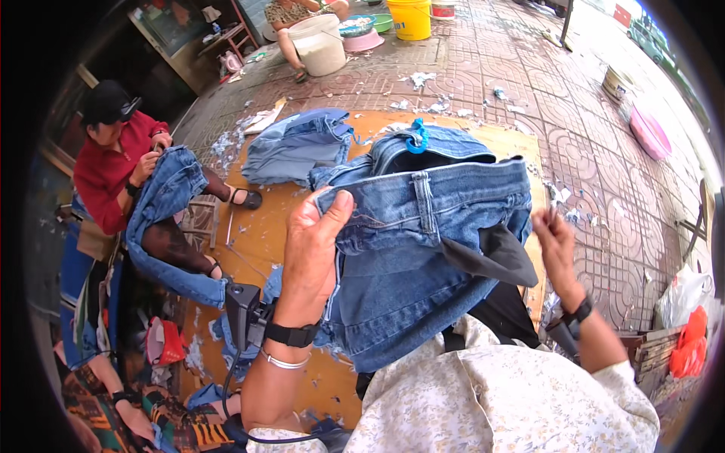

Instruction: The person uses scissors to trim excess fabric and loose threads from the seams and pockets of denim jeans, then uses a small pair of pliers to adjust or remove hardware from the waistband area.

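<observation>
A pair of blue denim jeans (423,272) is held up in front of me, its waistband across the top. My left hand (313,241) grips the waistband's left end, thumb on the outside and fingers behind. From the jeans' right side hangs a dark pocket lining (498,257), turned out. My right hand (555,245) is just off the jeans' right edge, fingers pinched together; what is in them, if anything, is too small to make out. More folded jeans (445,143) lie just beyond, with a bright blue ring-shaped item (416,139) on them.
Folded jeans (298,147) lie farther left on the yellowish board (249,226), strewn with lint scraps. At left, a seated person in red (113,166) handles other jeans (166,181). Farther off are a white bucket (317,45), a yellow bucket (409,19) and a pink basin (649,132).
</observation>
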Motion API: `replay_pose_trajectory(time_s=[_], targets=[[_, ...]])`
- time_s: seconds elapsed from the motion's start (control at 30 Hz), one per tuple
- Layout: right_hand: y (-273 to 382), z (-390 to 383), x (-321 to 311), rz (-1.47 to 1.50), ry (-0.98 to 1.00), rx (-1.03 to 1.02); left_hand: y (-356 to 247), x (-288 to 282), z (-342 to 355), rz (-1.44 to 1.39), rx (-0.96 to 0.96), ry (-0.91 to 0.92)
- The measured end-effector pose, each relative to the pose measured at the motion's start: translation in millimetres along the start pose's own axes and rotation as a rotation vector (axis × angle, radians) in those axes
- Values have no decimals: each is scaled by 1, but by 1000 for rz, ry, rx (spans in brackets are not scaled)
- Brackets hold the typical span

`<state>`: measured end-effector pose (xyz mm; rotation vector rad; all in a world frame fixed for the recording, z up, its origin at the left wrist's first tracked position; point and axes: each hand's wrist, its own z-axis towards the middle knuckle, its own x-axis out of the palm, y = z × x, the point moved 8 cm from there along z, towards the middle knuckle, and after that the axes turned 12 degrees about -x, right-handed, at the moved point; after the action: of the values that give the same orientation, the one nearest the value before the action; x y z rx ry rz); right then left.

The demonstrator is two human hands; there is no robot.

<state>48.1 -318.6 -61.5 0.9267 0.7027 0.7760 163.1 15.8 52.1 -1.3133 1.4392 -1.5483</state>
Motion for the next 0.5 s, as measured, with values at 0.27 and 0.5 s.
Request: replay_pose_trajectory(time_s=[0.27,0.5], targets=[[-361,-197,-40,-354,175,693,7,23,12,-5,-61,76],[-383,-172,-111,-583,58,494,14,43,25,-78,-68,166]])
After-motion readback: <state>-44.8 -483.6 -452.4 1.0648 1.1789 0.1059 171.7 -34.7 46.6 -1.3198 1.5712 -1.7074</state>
